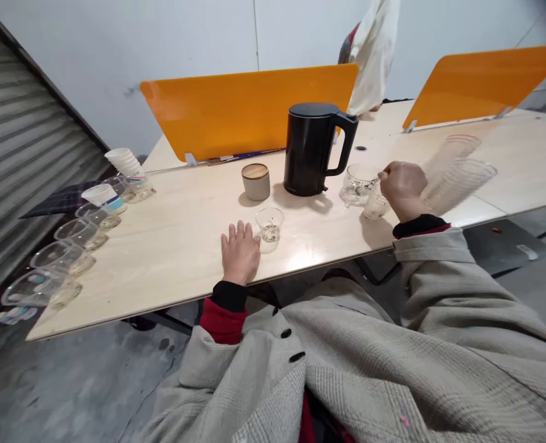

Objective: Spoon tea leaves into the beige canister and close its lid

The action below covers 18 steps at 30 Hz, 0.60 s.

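My left hand [240,253] lies flat on the table with its fingers stretched out, holding nothing. Just to its right, apart from the fingertips, stands a clear plastic cup [269,225] with some dark bits, like tea leaves, at its bottom. My right hand [404,184] is closed in a fist, slightly blurred, at a clear glass vessel [377,202] low over the table. Close by on the left is a wide clear glass jug [358,182]; the fist covers where the two meet, so which part is gripped is hidden.
A black electric kettle [310,151] and a grey canister with a wooden lid [255,182] stand behind. Clear cups [79,235] and stacked paper cups [124,162] line the left edge. Blurred stacked clear cups [461,184] are at right. Orange dividers [249,114] rise behind; a person's pale sleeve [373,58] shows beyond.
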### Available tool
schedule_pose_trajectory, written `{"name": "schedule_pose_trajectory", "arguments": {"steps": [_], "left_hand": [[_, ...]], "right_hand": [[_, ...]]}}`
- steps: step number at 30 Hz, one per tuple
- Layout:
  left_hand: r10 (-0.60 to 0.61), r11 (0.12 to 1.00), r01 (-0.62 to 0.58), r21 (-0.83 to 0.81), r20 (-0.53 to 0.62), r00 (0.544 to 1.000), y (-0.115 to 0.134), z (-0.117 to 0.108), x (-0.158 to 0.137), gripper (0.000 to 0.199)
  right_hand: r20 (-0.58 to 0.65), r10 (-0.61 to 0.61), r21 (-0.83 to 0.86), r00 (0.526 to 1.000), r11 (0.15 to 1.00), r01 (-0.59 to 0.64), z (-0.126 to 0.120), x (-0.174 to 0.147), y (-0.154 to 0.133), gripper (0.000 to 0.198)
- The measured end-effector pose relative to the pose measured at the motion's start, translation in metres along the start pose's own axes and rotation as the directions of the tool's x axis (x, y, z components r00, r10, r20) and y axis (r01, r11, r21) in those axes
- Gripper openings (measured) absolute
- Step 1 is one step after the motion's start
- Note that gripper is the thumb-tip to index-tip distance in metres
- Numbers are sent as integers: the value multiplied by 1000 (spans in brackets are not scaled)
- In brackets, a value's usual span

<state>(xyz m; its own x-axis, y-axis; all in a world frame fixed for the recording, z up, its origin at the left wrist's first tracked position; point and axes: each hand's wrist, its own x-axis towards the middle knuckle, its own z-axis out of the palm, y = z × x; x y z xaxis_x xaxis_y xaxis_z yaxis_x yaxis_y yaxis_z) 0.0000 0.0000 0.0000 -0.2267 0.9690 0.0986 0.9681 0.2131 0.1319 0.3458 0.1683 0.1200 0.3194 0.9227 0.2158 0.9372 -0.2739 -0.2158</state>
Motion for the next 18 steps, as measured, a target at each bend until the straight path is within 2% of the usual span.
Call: {"name": "schedule_pose_trajectory", "arguments": {"steps": [3,7,9,13,18], "left_hand": [[6,1000,-6,-6,-15,1000,0,0,0,61],[3,1000,-4,-24,-23,1000,0,1,1,61],[6,999,-7,-31,-21,1000,-1,3,1,62],[1,999,-2,-40,-40,999,-2,4,1,62],[-3,999,2,-38,-25,1000,-1,3,1,62]], "right_hand": [[-110,-25,49,994,998,30,0,-1,5,34],[-263,-87,128,961,984,124,1,-8,13,36],[-277,-126,114,952,980,163,5,-9,14,37],[-206,-188,45,960,979,201,14,-6,11,35],[-321,-176,157,931,959,235,15,0,18,31]]}}
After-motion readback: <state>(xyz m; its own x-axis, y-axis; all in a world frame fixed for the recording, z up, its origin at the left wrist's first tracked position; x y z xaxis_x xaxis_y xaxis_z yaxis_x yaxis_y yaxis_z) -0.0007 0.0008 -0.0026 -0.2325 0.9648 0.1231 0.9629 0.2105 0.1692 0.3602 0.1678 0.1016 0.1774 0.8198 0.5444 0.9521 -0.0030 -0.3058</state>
